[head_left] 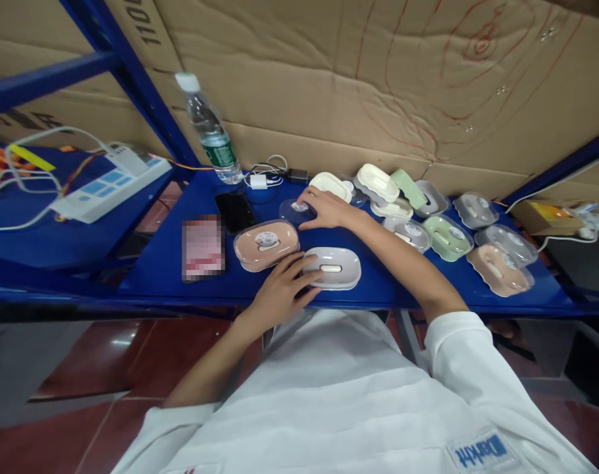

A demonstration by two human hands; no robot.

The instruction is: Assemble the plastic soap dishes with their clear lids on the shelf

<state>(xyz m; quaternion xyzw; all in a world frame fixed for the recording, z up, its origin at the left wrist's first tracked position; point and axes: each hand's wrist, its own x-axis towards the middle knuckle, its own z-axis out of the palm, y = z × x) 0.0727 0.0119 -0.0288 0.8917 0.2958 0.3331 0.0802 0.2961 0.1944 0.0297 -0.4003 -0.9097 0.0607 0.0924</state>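
A light grey oval soap dish (346,260) with a small slotted insert lies near the table's front edge. My left hand (282,289) rests on its left end, fingers spread and lying over the rim. Farther back, my right hand (326,208) reaches over a clear plastic lid (290,212) bearing a round sticker. Its thumb and fingers are apart at the lid's right side; whether they touch it is hard to see. Left of the grey dish sits a peach soap dish (245,247) under a clear lid with a label.
Several cream, green, grey and peach dishes (445,238) crowd the right side. A black phone (235,210), a blurred pink item (203,249), a water bottle (213,135) and a white charger (261,182) lie left and back. Cardboard (299,79) walls the rear; a power strip (109,191) lies left.
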